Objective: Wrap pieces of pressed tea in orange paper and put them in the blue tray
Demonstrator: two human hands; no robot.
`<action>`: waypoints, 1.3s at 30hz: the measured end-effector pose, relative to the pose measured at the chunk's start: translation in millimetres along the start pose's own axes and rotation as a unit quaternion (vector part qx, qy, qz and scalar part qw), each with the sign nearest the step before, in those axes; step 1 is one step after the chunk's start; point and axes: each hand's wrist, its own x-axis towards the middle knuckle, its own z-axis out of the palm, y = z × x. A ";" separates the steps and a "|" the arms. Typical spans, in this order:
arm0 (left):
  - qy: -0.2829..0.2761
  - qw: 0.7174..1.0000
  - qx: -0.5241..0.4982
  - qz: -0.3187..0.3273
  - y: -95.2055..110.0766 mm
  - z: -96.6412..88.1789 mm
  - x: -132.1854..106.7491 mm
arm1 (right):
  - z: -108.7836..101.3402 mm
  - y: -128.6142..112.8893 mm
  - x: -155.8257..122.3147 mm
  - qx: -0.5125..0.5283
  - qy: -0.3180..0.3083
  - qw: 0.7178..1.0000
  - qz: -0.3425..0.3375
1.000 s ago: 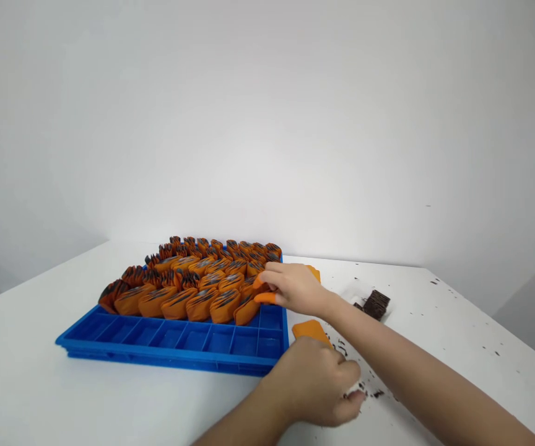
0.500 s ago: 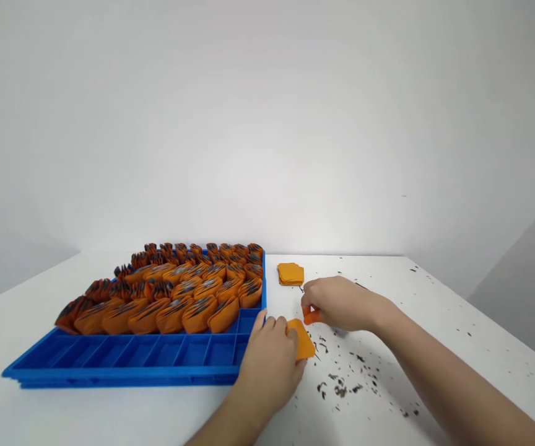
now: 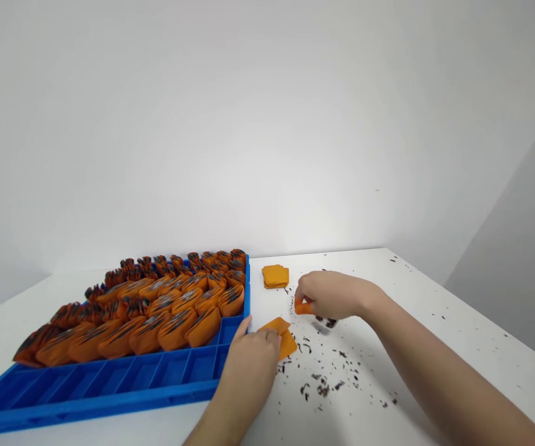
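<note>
My left hand (image 3: 251, 362) is curled just right of the blue tray, its fingers closed on small flat orange paper packets (image 3: 288, 345); two pieces overlap there. Farther right, my right hand (image 3: 332, 293) pinches another orange packet (image 3: 303, 308) a little above the table. Blurred dark flakes (image 3: 327, 321) show directly beneath that hand. Its thumb is mostly hidden. Beyond both hands lies a neat stack of flat orange packets (image 3: 275, 277).
The blue compartment tray (image 3: 95, 402) fills the left side, with rows of folded orange and black bundles (image 3: 174, 328) standing in it and bare compartments along its near edge. Dark flakes (image 3: 323, 390) litter the white table (image 3: 388, 347). A pale wall (image 3: 267, 124) rises behind.
The view has shifted, so the tray sits lower and farther left. My left fingers have moved on the packets, spreading two pieces apart. Dark flakes now show under my right hand.
</note>
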 end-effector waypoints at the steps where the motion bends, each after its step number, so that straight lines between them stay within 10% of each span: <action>1: 0.015 1.000 -0.001 -0.014 -1.6 0.5 -0.4 | -0.5 0.4 -0.1 0.006 -0.004 1.000 -0.004; 13: 0.333 0.913 -0.177 -0.154 -18.5 -2.9 -2.9 | 15.6 32.1 31.8 0.186 0.047 0.968 -0.162; 18: 0.321 0.854 -0.361 -0.193 -11.8 -12.1 -5.4 | 20.8 36.6 46.2 0.341 0.079 0.897 -0.269; 26: 0.303 0.834 -0.439 -0.140 -4.9 -20.7 -7.3 | 11.8 40.8 37.4 0.371 0.062 0.870 -0.318; 39: 0.310 0.866 -0.392 0.017 -16.9 -19.4 -4.3 | 3.6 26.9 14.2 0.168 0.007 0.945 -0.282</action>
